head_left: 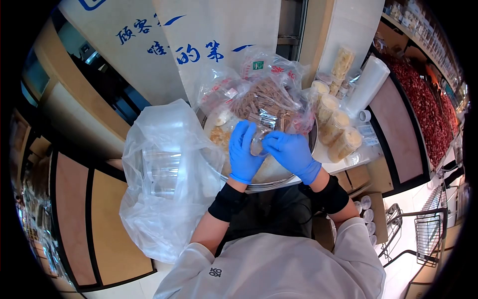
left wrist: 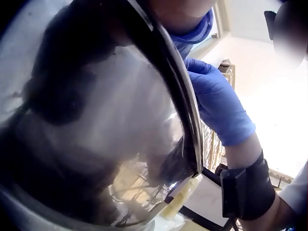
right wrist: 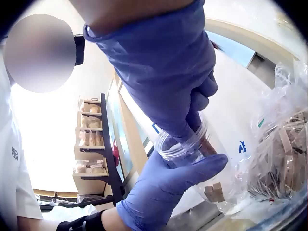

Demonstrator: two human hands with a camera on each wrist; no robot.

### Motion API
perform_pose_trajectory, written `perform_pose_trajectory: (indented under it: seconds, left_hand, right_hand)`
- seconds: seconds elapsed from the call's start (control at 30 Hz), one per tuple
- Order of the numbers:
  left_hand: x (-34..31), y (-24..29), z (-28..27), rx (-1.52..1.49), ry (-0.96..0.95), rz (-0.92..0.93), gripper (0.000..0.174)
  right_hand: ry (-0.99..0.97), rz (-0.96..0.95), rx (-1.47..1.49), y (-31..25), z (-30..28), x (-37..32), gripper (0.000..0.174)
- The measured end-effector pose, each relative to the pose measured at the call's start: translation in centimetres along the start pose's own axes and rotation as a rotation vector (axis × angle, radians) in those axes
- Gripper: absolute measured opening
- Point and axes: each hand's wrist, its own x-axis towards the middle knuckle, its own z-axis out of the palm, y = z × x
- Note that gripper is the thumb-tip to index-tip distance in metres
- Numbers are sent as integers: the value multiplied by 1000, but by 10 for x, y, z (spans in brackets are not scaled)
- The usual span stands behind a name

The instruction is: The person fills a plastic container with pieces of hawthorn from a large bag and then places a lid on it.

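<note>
My left hand [head_left: 244, 155], in a blue glove, grips a clear plastic jar [right wrist: 168, 149] with a threaded, uncapped mouth. From above, my gloved right hand [head_left: 294, 154] reaches into that mouth with its fingers. A brown piece [right wrist: 208, 147] shows beside those fingers; I cannot tell whether they pinch it, as the fingertips are hidden. Just beyond both hands, a heap of brown stick-like pieces [head_left: 264, 99] lies in an opened clear bag [head_left: 296, 74]. Beneath the hands is a wide metal basin [head_left: 271, 186], whose shiny outside fills much of the left wrist view.
To the left stands a large translucent bag [head_left: 149, 209] holding clear containers [head_left: 167, 167]. Several filled jars [head_left: 344, 144] line the right side, near a clear plastic roll [head_left: 371, 82]. A carton [head_left: 379, 212] of small containers and a wire cart [head_left: 428, 234] are lower right.
</note>
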Motion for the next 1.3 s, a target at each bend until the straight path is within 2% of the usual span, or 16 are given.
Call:
perform_pose_trajectory:
  seconds: [0.1, 0.17, 0.4, 0.47, 0.57, 0.6, 0.67, 0.77, 0.87, 0.97, 1.07, 1.17, 1.2, 1.27, 1.3]
  left_hand:
    - [0, 1, 1, 26, -2, 40, 80]
    - [1, 4, -1, 66, -48, 62, 77]
    - [0, 5, 1, 46, -94, 40, 81]
    - [1, 8, -1, 85, -131, 48, 78]
    - [5, 16, -6, 71, -195, 63, 76]
    - [5, 18, -7, 72, -193, 58, 76]
    - [7, 18, -7, 97, -192, 74, 72]
    - [5, 15, -4, 124, -195, 123, 69]
    - [3, 14, -3, 142, -214, 176, 69]
    - [5, 13, -5, 84, -197, 117, 69]
    - [4, 14, -5, 99, -172, 71, 74]
    - [6, 17, -6, 72, -156, 63, 70]
    - [6, 17, -7, 70, -157, 61, 70]
    - [5, 16, -9, 140, -157, 219, 70]
    - [5, 16, -10, 140, -155, 217, 70]
  right_hand:
    - [-66, -80, -171, 3, -2, -3, 11]
    - [-332, -63, -322, 1, -6, -2, 13]
    - [-435, -17, -255, -8, -14, -6, 17]
    - [-505, -112, -177, -3, -17, -6, 21]
    - [-559, -89, -117, 5, -14, -11, 21]
    - [-564, -91, -116, 6, -13, -13, 21]
    - [-419, -106, -119, 7, -12, -14, 19]
    - [-532, -27, -242, 8, -9, -16, 16]
    - [-545, -38, -229, 13, -2, -20, 14]
    - [-545, 49, -180, 9, -4, -15, 13]
    - [-455, -23, -177, 7, -3, -15, 15]
    - [-386, 5, -240, -6, -6, -10, 17]
    - [-389, 7, -241, 0, -4, -13, 17]
    - [-568, -68, -225, 16, 1, -20, 19]
    - [-570, -70, -224, 17, 1, -20, 19]
